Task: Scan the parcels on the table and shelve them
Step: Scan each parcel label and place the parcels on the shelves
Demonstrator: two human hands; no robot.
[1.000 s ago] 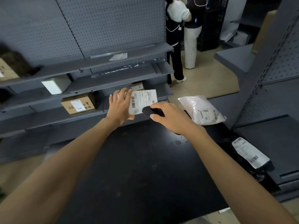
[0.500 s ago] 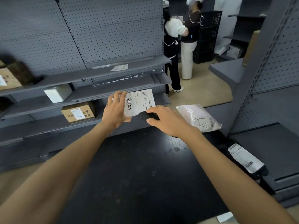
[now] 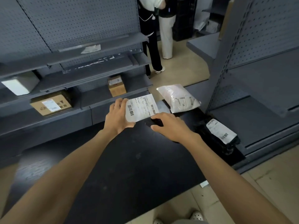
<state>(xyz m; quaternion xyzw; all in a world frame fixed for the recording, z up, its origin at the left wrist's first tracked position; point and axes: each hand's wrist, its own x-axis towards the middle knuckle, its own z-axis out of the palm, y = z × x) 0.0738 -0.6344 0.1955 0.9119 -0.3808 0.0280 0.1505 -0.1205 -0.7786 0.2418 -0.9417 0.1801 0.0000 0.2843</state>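
Note:
My left hand (image 3: 117, 116) grips a flat parcel (image 3: 142, 108) by its left edge, its white barcode label turned up toward me, above the far edge of the black table (image 3: 129, 159). My right hand (image 3: 171, 126) holds a black scanner (image 3: 153, 122) just below the label, its front close to the parcel's lower edge. A white plastic mailer (image 3: 178, 97) lies on the table's far right corner. A black bagged parcel (image 3: 220, 133) with a white label lies at the table's right edge.
Grey pegboard shelving (image 3: 90, 73) stands behind the table, holding a cardboard box (image 3: 51, 105), a smaller carton (image 3: 116, 85) and a white box (image 3: 17, 84). Another grey shelf unit (image 3: 258, 110) stands to the right. Two people (image 3: 157, 29) stand in the aisle beyond.
The view has tipped downward. Both hands keep their hold on the parcel and the scanner, staying together at the table's far edge.

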